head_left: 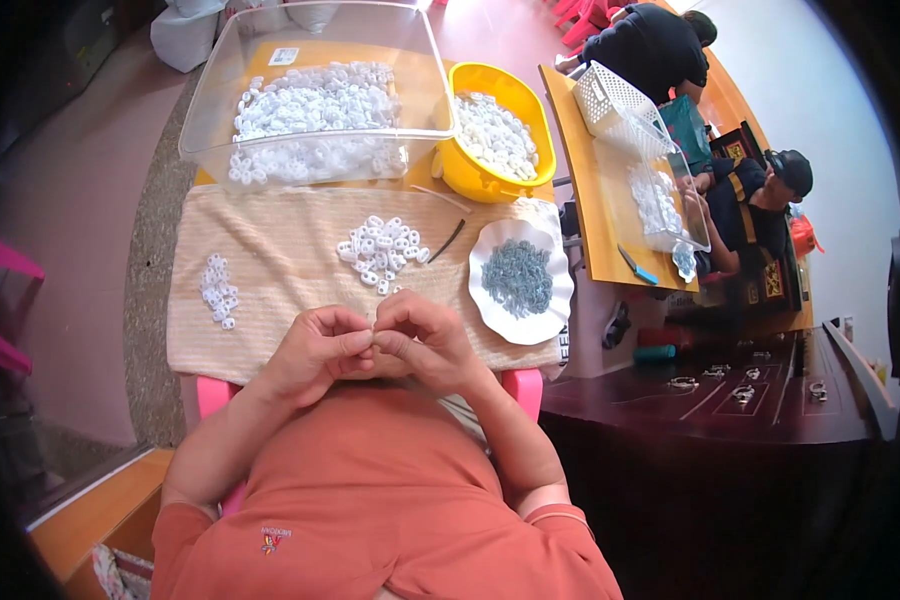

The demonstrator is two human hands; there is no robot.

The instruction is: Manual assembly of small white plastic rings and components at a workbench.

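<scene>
My left hand (322, 346) and my right hand (425, 338) meet at the near edge of the towel, thumbs and forefingers pinched together. Whatever lies between the fingertips is too small and covered to make out. Just beyond them is a loose pile of small white plastic pieces (380, 250) with holes in them. A smaller group of the same white pieces (218, 290) sits to the left. On the right, a white scalloped plate (485, 300) carries a heap of tiny grey-blue pieces (517, 278).
A large clear bin (315, 150) and a yellow tub (460, 180), both holding many white pieces, stand behind the beige towel (290, 220). A dark thin strip (447, 241) lies on the towel. At right, two people work by another table (610, 255) with a blue-handled knife (638, 268).
</scene>
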